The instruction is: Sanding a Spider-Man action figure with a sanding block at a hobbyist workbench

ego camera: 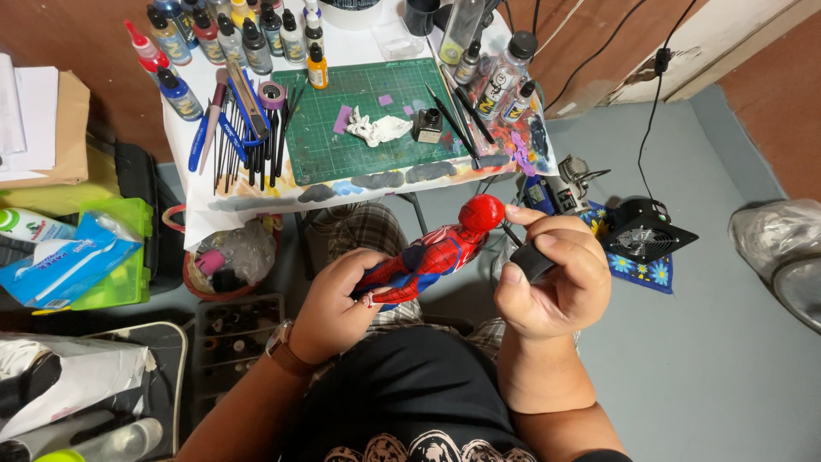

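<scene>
My left hand (332, 306) grips the legs of a red and blue costumed action figure (432, 252), which tilts up to the right so its round red head sits near my right hand. My right hand (552, 278) is closed around a dark, thick tool handle (532, 261), whose thin tip reaches toward the figure's head. Both hands hover over my lap, in front of a small work table (256, 192).
The table carries a green cutting mat (342, 137), rows of paint bottles (231, 38), brushes and tools (248, 137), crumpled white tissue (380, 128) and a small ink pot (428, 126). A black fan (641, 231) sits on the grey floor; bins and boxes crowd the left.
</scene>
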